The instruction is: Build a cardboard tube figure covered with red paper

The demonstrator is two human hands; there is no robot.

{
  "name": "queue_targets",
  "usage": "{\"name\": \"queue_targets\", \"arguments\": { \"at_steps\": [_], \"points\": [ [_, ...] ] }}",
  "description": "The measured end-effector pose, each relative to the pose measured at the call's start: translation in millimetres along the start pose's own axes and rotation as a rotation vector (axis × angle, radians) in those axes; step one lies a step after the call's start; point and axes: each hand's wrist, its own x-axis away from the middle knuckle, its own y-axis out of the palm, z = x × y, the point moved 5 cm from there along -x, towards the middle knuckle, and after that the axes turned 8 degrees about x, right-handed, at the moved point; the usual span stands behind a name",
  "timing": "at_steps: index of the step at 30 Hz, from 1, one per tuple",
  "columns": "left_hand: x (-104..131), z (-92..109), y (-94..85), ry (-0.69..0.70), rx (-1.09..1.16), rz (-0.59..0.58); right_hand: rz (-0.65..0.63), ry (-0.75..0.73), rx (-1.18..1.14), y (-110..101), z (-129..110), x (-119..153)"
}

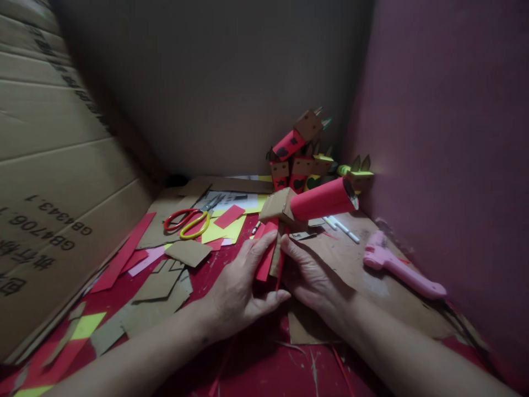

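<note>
Between my two hands is a cardboard craft figure: a red paper tube (322, 199) joined to a brown cardboard box piece (278, 205), with a red paper strip (266, 259) running down from it. My left hand (243, 281) grips the strip from the left, thumb and fingers closed around its lower part. From the other side my right hand (314, 275) pinches the cardboard edge, its fingertips partly hidden behind the piece. The tube points up to the right, its open end facing away from my hands.
Scissors (192, 220) with red and yellow handles lie on paper scraps at left. A pink glue gun (400, 270) rests at right, near white sticks (343, 227). Several finished figures (301, 165) stand at the back. A large cardboard sheet (61, 182) rises at left; a wall (446, 121) bounds the right.
</note>
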Motion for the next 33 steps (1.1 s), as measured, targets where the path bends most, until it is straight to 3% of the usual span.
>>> {"name": "queue_targets", "arguments": {
  "at_steps": [8,14,18,25,33],
  "points": [
    [2,-1,0.4,-0.035,-0.095,-0.06,-0.013,0.015,-0.001,-3,2,-1],
    [-1,10,-0.6,0.093,-0.214,-0.05,0.017,0.011,0.011,-4,3,-2],
    [-2,10,-1.4,0.112,-0.215,-0.096,0.027,-0.021,0.004,-3,-1,0],
    [-2,4,-3.7,0.091,-0.17,-0.189,0.065,0.072,-0.049,-2,1,1],
    [-1,5,-3.4,0.136,-0.19,-0.179,0.094,0.055,-0.089,-3,1,-2]
  ]
}}
